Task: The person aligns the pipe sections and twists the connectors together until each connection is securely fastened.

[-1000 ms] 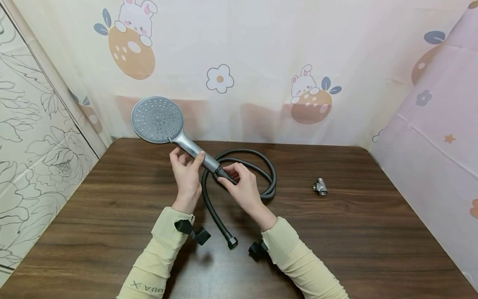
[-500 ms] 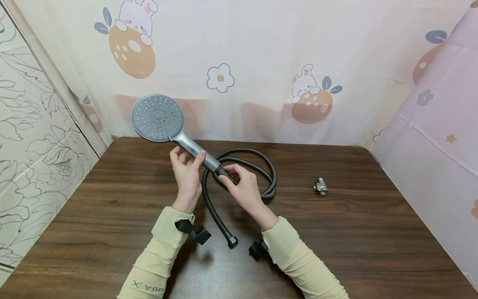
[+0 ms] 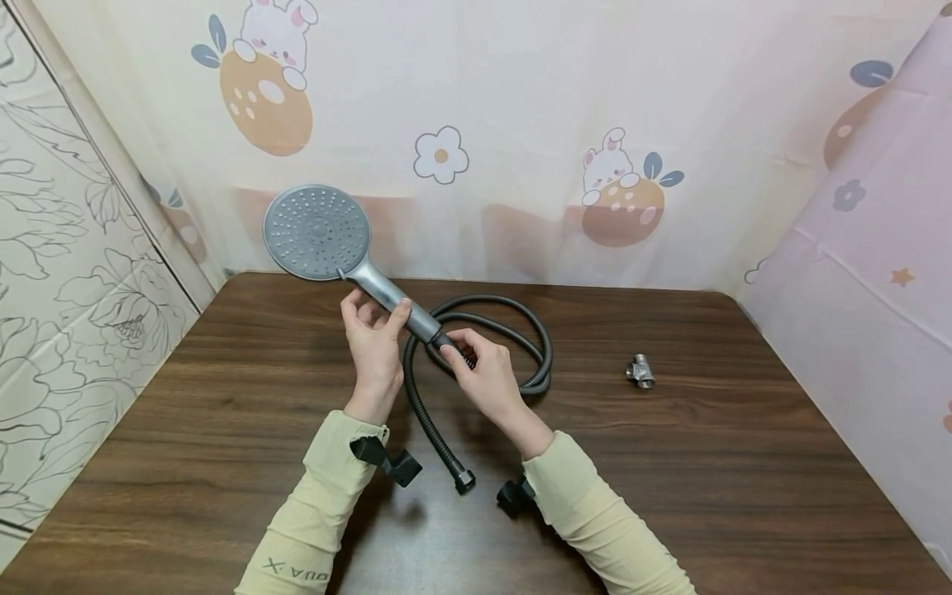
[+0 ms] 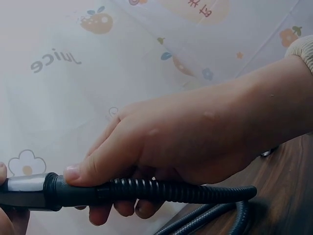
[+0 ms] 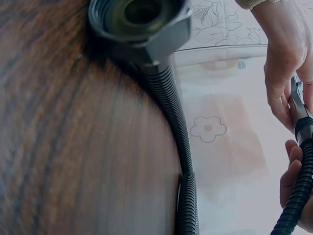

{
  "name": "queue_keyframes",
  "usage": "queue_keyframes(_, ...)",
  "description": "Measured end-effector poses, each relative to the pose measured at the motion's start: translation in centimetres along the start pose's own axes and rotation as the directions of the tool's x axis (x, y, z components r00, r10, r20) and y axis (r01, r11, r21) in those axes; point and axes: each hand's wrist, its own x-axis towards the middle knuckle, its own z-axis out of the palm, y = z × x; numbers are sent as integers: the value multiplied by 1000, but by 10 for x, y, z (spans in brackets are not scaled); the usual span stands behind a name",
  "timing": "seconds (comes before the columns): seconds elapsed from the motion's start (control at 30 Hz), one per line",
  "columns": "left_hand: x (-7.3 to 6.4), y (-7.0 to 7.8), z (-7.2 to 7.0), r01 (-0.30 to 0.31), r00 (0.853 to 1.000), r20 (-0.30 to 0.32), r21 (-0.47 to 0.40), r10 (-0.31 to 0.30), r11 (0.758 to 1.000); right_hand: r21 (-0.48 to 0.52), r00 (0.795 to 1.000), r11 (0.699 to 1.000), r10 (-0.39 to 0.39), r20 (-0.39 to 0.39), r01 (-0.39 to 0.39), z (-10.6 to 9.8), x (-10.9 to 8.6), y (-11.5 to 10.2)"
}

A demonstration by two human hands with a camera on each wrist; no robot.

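Note:
A grey shower head (image 3: 318, 232) with a round nozzle face is raised over the table's back left, its handle slanting down to the right. My left hand (image 3: 374, 351) grips that handle, thumb on top. A black ribbed shower hose (image 3: 546, 355) meets the handle's lower end. At this joint my right hand (image 3: 485, 372) pinches the hose's end fitting (image 4: 78, 193) between thumb and fingers. From there the hose loops on the table behind my right hand. Its other end, a hex nut (image 3: 464, 481), lies between my forearms; the right wrist view shows the nut's open mouth (image 5: 142, 12) close up.
A small silver tee-shaped pipe fitting (image 3: 640, 372) lies on the wooden table (image 3: 714, 463) to the right. A printed curtain (image 3: 521, 99) hangs along the table's back edge. Black camera mounts sit at both wrists, close to the hose's nut.
My right thumb has shifted slightly on the hose's end fitting. The left hand keeps its grip on the shower head's handle, and the rest looks nearly the same.

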Motion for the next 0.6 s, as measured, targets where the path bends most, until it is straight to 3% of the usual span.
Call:
queue_keyframes(0.13,0,0,0,1,1000,2,-4,-1,1000,-7,1000,1000,-16,6,16,1,0,1)
queue_keyframes(0.4,-1,2,1,-3,1000,21,-13,4,1000,105,998,995,-4,55,-1,0,-1,0)
queue_keyframes(0.6,-2,4,0,0,1000,28,-11,1,1000,85,999,996,-21,50,16,1,-1,1)
